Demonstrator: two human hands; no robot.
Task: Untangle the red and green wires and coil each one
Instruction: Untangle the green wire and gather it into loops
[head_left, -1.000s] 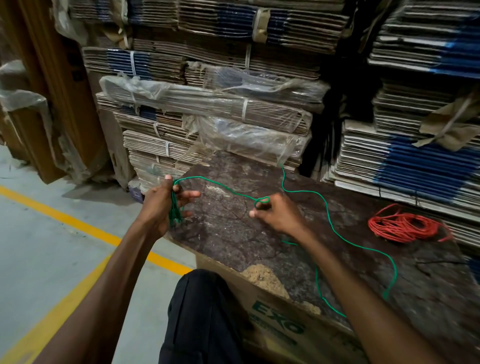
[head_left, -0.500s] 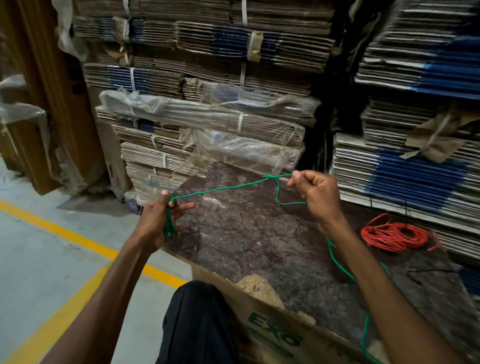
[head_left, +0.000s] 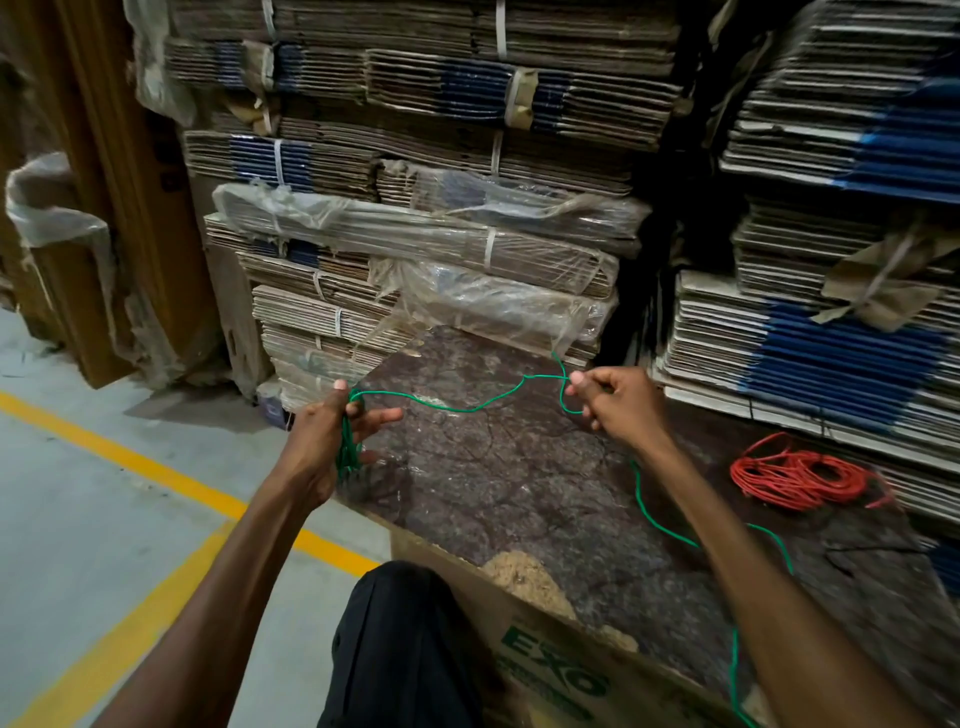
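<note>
a person's left hand (head_left: 327, 441) grips a small bundle of green wire (head_left: 457, 408) loops while the right hand (head_left: 618, 405) pinches the same wire above a dark worn board (head_left: 519, 493), with the coiled red wire (head_left: 800, 475) lying to the right, well apart.

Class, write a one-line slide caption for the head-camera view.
Left hand holds green wire loops, right hand pinches the strand; red wire lies coiled on the board.
</note>
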